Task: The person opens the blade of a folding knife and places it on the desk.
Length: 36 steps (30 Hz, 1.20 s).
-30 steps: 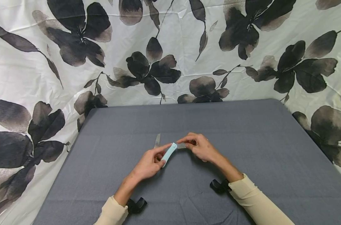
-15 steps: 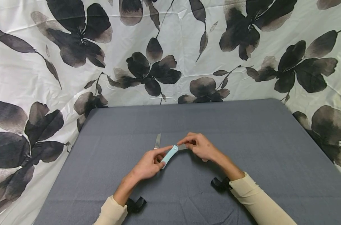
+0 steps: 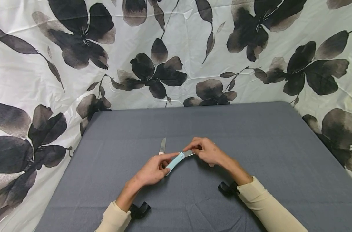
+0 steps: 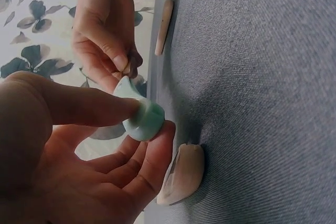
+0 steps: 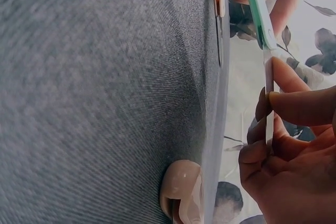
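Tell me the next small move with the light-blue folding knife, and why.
Probably swing the blade straighter: the left hand grips the light-blue handle, the right hand pinches the blade, and blade and handle meet at an angle.

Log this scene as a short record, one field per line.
Held knife: mint handle, blade out at an angle, above the table
Left hand: holds the handle
Right hand: pinches the blade
Second knife: on the table, blade pointing away from the person
Beige item: on the table near the right hand, identity unclear
Table surface: grey
Backdrop: white, dark flowers
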Each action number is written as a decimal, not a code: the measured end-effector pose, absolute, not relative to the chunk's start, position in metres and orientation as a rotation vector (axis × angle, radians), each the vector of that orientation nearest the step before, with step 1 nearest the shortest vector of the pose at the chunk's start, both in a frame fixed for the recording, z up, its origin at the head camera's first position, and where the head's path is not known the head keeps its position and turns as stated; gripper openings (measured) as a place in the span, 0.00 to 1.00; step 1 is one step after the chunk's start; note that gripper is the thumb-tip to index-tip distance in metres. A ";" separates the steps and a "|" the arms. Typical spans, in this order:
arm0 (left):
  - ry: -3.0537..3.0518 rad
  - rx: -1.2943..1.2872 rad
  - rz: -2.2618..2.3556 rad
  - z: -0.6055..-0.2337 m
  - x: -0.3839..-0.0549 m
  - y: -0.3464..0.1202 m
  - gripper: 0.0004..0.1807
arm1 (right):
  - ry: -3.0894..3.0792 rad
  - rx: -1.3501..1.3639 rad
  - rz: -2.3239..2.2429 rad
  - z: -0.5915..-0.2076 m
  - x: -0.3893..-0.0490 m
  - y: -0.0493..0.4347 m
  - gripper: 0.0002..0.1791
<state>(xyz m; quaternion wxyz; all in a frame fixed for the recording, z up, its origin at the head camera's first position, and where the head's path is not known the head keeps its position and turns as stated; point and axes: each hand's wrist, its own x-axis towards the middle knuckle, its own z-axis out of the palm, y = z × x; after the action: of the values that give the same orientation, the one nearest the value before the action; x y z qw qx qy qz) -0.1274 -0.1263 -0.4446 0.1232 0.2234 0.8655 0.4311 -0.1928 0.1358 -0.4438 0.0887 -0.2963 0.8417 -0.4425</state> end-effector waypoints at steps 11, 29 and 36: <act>2.493 0.676 1.203 -0.446 -0.127 -0.127 0.34 | 2.504 -0.917 -1.266 -0.444 -0.192 0.135 0.17; 2.470 0.705 1.188 -0.444 -0.126 -0.126 0.34 | 2.493 -0.971 -1.232 -0.443 -0.194 0.136 0.19; 2.492 0.691 1.239 -0.445 -0.127 -0.124 0.34 | 2.522 -0.870 -1.361 -0.439 -0.198 0.138 0.14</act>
<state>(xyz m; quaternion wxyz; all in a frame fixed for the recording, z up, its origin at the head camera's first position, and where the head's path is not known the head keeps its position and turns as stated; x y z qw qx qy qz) -0.1268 -0.1239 -0.4448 0.1367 0.2386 0.8610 0.4279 -0.1976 0.1377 -0.4391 0.0730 -0.2898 0.8398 -0.4532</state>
